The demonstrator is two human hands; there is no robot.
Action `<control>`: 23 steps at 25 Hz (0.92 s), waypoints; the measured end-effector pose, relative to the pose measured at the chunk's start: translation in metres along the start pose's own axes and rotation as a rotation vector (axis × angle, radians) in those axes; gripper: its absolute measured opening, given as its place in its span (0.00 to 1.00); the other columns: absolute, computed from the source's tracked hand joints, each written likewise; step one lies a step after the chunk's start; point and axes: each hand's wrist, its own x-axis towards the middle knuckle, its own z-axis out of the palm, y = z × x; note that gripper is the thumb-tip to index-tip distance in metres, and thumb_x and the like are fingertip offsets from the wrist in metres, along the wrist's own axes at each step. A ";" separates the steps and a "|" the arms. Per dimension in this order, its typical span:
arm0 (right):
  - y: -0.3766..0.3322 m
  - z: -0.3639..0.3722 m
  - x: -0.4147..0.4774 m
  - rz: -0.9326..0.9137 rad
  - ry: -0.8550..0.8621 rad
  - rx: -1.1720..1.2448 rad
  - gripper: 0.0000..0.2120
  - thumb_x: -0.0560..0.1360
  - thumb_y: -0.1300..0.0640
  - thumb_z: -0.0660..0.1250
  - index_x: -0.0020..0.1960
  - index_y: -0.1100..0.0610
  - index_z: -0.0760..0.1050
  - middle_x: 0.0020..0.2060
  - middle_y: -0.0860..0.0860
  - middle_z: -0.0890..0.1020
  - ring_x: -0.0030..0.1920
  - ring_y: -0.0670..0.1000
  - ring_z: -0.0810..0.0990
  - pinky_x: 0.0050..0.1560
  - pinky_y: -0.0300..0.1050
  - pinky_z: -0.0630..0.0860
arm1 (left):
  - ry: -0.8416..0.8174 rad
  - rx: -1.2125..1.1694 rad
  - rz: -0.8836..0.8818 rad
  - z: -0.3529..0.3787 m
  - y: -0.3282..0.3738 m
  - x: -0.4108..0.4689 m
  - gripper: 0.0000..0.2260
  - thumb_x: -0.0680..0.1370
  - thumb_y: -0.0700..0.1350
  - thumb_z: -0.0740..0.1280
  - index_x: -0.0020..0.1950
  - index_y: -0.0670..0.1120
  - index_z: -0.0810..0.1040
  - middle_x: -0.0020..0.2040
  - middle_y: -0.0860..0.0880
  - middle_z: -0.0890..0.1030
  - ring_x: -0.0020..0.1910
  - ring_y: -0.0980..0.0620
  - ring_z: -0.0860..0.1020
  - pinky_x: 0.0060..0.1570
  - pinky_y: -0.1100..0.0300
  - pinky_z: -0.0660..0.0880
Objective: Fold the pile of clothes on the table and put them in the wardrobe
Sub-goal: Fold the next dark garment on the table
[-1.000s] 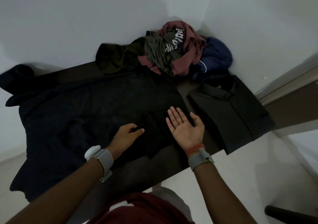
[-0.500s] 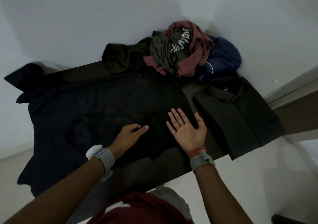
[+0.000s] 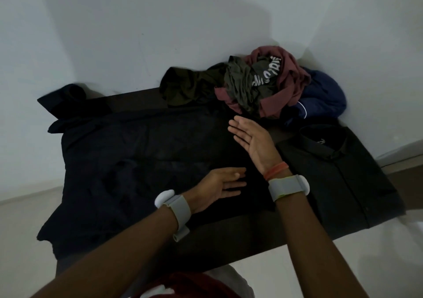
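Spread dark shirt (image 3: 137,160): seams and folds lost in dim light. Table (image 3: 229,247): mostly covered by cloth. Folded black shirt (image 3: 338,178): collar label (image 3: 321,141) too small to read. Grey-green garment (image 3: 240,85): white lettering partly hidden in creases. Navy garment (image 3: 325,94): partly behind maroon garment (image 3: 290,76). Left forearm (image 3: 114,247), right forearm (image 3: 315,252): cut off at near edge

Crumpled pile (image 3: 263,87) just beyond right hand (image 3: 251,142) and folded shirt (image 3: 338,172) just to its right obstruct; flat spread garment (image 3: 137,160) leftward leaves passage.
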 end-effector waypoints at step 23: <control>0.035 0.021 0.157 -0.325 0.023 -1.521 0.29 0.67 0.60 0.64 0.68 0.61 0.75 0.54 0.60 0.81 0.59 0.63 0.75 0.59 0.58 0.74 | 0.727 1.688 0.144 -0.340 0.116 -0.031 0.40 0.68 0.55 0.62 0.80 0.46 0.62 0.80 0.44 0.63 0.80 0.41 0.57 0.77 0.46 0.41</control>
